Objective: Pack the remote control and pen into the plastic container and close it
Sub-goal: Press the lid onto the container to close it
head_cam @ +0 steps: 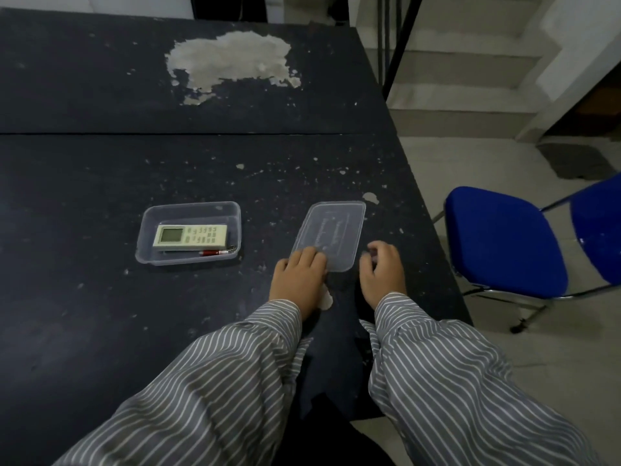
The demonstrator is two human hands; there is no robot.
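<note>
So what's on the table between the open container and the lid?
Nothing: between the container and the lid, the head view shows only bare, speckled tabletop. The left hand touches the lid's near corner.

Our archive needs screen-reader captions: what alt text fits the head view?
On a worn dark table, a clear plastic container holds a remote control and a pen. To its right, the left hand rests on the loose lid; the right hand is beside it.

lid (331,232) near corner — under left fingers (311,255) | pen (215,252) partly hidden by remote (190,236)
</note>
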